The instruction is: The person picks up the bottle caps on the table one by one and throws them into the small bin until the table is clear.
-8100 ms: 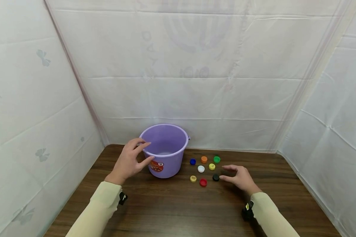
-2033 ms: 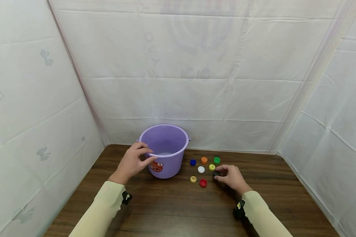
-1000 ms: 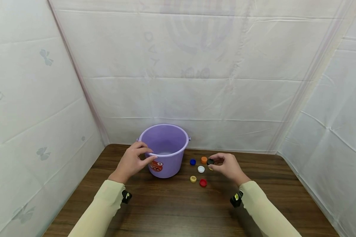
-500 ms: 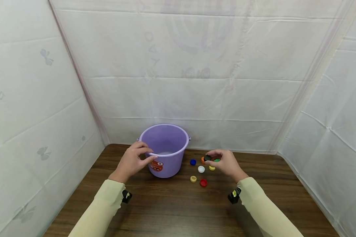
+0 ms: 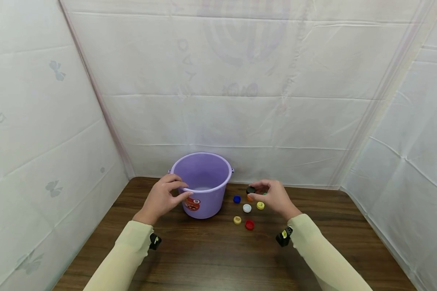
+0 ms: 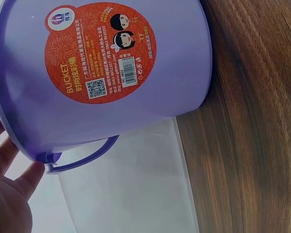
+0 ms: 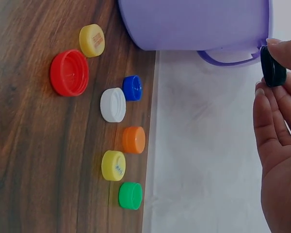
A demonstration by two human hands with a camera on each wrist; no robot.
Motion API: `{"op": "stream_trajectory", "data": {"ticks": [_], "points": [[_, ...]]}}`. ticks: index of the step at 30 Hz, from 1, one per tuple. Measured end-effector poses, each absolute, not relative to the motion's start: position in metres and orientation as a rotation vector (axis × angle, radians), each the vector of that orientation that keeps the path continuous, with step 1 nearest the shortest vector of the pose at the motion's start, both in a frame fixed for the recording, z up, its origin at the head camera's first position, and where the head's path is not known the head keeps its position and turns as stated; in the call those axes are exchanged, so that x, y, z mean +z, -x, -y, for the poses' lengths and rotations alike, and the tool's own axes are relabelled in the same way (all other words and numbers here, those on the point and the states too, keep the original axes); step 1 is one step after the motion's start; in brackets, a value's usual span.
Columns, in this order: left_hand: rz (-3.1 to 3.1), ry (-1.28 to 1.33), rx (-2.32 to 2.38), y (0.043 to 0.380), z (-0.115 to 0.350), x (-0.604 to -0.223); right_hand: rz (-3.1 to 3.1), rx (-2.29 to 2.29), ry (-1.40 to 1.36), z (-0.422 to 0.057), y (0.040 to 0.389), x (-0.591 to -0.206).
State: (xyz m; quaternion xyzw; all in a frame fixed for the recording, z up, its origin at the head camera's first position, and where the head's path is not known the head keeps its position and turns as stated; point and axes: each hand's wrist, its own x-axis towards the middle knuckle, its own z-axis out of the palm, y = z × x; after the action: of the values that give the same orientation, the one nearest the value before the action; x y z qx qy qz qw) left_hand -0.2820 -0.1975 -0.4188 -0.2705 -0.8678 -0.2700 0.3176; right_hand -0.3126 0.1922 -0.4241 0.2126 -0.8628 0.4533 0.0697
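My right hand [image 5: 274, 197] pinches a black bottle cap [image 7: 273, 68] between thumb and fingers, lifted off the table above the other caps. The head view shows the cap overlapping the orange cap [image 7: 134, 140]. My left hand [image 5: 162, 197] grips the front-left rim of a purple bucket [image 5: 206, 204], with its thumb outside and fingers over the edge. A red round label [image 6: 99, 53] faces the left wrist camera, and the bucket's handle [image 6: 87, 160] hangs at its side.
On the wooden table [image 5: 218, 254], right of the bucket, lie a blue cap [image 7: 132, 88], white cap [image 7: 113, 105], red cap [image 7: 70, 73], green cap [image 7: 130, 196], yellow cap [image 7: 113, 165] and pale yellow cap [image 7: 92, 41]. White cloth walls [image 5: 211, 121] enclose the back and sides.
The right hand took hold of the black cap, lifted it and carried it left and away from me over the other caps. The left hand closed onto the bucket's rim and has stayed there.
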Motion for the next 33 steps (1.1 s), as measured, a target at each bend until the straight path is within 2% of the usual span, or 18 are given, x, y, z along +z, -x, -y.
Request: {"op": "stream_trajectory", "data": {"ticks": [33], "points": [[2.312,0.684,-0.731,0.282,0.199,-0.419,2.448,1.516,-0.679,-0.166,0.323,-0.407]]}}
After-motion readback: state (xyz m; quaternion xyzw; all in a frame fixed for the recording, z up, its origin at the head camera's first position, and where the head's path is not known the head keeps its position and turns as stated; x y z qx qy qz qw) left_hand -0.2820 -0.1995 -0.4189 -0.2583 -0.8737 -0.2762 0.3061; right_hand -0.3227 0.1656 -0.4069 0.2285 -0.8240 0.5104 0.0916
